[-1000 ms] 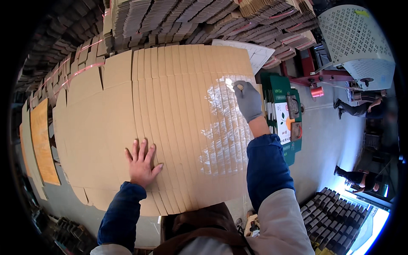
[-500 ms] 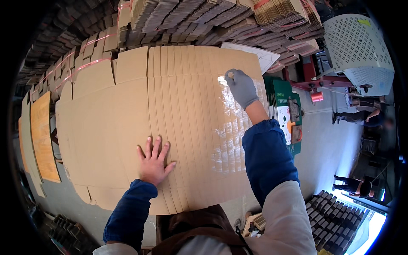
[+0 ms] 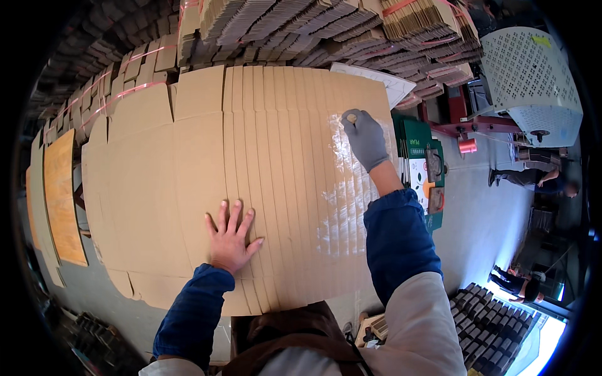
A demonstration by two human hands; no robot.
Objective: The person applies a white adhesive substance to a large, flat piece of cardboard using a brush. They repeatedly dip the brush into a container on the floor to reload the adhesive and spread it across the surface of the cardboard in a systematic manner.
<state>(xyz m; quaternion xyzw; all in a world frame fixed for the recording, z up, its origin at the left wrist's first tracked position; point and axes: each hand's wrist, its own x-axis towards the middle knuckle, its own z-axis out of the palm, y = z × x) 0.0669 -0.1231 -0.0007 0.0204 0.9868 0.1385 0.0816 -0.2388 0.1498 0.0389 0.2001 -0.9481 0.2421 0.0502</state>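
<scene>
A wide fan of overlapping brown cardboard sheets (image 3: pixel 150 188) lies in front of me, their edges stepped in narrow strips toward the right. My bare left hand (image 3: pixel 233 241) rests flat on the sheets near the front, fingers spread. My right hand (image 3: pixel 367 139), in a grey glove, is closed over the right-hand strips. A small round tan end (image 3: pixel 351 118) shows at the top of this fist; the rest of what it holds is hidden. Beneath and in front of the right hand, the strips carry a shiny, wet-looking clear coating (image 3: pixel 345 207).
Bundled stacks of flat cardboard (image 3: pixel 282 28) stand along the far side. Green printed cartons (image 3: pixel 417 135) sit right of the sheets. Farther right are a machine with a perforated pale guard (image 3: pixel 530 75) and two people (image 3: pixel 533 178). A wooden board (image 3: pixel 64 197) is at left.
My closed right hand has moved slightly right and toward me over the shiny strips. The left hand stays flat on the cardboard. The view has shifted a little.
</scene>
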